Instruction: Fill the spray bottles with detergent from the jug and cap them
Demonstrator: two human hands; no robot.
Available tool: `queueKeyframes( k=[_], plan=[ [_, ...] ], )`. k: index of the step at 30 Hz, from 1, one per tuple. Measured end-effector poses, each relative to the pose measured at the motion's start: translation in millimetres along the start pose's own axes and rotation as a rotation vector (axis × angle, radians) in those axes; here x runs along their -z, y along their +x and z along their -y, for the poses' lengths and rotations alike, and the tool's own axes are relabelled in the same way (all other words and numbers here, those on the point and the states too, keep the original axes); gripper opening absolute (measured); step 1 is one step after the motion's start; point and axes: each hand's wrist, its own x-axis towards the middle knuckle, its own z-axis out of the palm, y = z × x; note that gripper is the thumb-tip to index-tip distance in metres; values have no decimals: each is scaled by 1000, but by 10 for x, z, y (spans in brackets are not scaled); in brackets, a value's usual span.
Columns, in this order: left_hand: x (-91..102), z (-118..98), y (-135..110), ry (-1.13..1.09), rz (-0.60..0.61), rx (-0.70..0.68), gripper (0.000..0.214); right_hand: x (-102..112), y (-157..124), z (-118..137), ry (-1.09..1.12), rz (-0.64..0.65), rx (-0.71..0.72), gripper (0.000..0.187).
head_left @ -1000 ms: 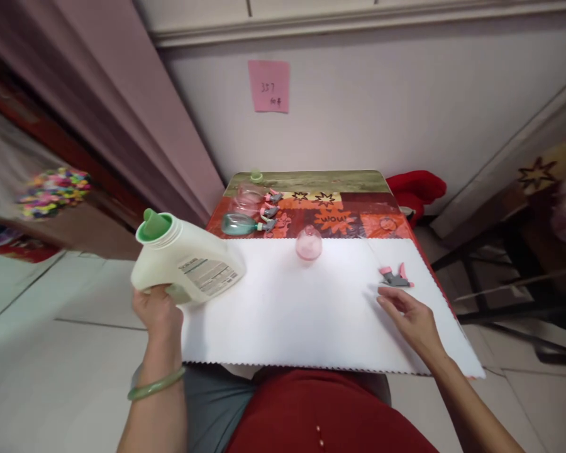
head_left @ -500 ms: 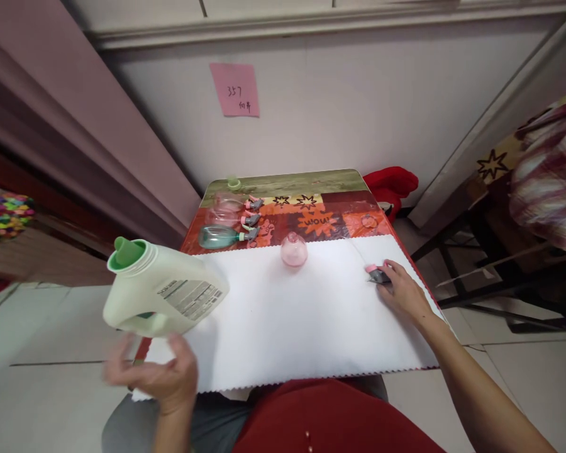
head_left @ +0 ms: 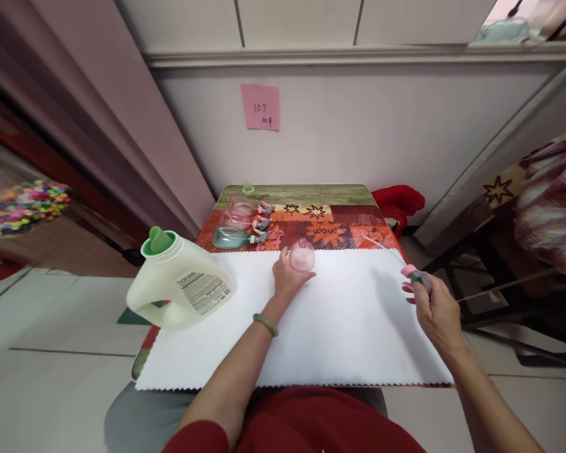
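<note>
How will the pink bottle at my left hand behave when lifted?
The bottle is small and see-through, so probably light, though its fill is unclear. Its rounded sides could make it roll if toppled. With the sprayer off, any liquid might spill when tilted.

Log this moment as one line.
left hand: around pink bottle | right hand: holding spray head | white jug: left of pink bottle

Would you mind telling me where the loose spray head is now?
In the head view, the spray head is at right, held in the right hand, well right of the upright pink bottle.
</note>
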Motion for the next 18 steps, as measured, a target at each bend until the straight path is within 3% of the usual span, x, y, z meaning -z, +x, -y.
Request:
queueKeyframes(
  k=[4, 9, 13, 18],
  plan=[
    [-148, -88, 126, -44, -5, 38, 100, 223, -48, 318, 84, -20, -133, 40],
    [-33, -185, 60, -180, 24, 52, 88, 374, -6, 700, 67, -17, -98, 40],
    [143, -199, -270, -306, -25, 69, 95, 446, 93, 1002, 94, -35, -3, 38],
    [327, -126, -774, -470, -63, 103, 82, 485, 250, 1452, 182, -17, 144, 37]
  ],
)
